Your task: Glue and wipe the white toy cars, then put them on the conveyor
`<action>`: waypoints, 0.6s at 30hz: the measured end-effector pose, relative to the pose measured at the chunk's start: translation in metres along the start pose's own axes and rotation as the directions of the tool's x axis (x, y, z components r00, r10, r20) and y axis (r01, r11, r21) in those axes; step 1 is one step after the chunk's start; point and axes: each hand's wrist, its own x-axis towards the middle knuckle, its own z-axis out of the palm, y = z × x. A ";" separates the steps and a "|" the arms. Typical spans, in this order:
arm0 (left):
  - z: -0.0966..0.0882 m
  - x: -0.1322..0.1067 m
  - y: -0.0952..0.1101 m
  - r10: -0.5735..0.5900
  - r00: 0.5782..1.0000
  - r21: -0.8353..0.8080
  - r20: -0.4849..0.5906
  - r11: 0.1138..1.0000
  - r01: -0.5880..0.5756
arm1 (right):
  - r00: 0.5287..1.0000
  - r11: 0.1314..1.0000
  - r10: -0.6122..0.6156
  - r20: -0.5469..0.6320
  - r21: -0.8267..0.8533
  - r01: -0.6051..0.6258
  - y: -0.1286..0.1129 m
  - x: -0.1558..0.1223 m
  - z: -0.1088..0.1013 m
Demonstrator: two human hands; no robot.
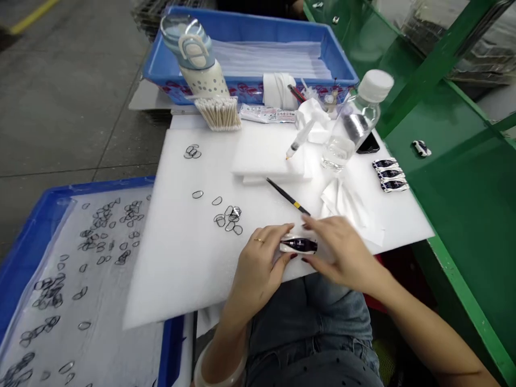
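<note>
Both my hands meet over the near edge of a white foam sheet (181,258). My left hand (258,266) and my right hand (342,250) pinch between their fingertips a small white part with a dark glossy insert (299,245). Just beyond it lie several thin black oval rings (228,217) and a black stick with a yellow band (288,196). Three more finished white-and-dark parts (390,174) lie in a row at the sheet's right side.
A blue tray (24,252) at left holds several black rings on white foam. Farther back stand a clear bottle (355,121), a syringe (300,138), cotton swabs (220,114), a water bottle (195,54) and a second blue tray (341,59). A green frame (463,177) runs along the right.
</note>
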 end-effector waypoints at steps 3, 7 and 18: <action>-0.002 -0.003 0.000 -0.076 0.997 -0.016 -0.010 0.997 0.075 | 0.999 0.999 -0.035 -0.001 0.021 0.035 0.008 -0.006 0.009; -0.002 -0.006 0.001 -0.106 0.994 0.020 -0.017 0.994 0.106 | 0.836 0.871 0.360 -0.414 -0.172 -0.460 0.094 -0.069 -0.044; 0.002 -0.003 -0.007 0.095 0.994 0.170 -0.049 0.982 -0.085 | 0.346 0.392 0.693 -0.633 -0.071 -0.917 0.275 -0.110 -0.139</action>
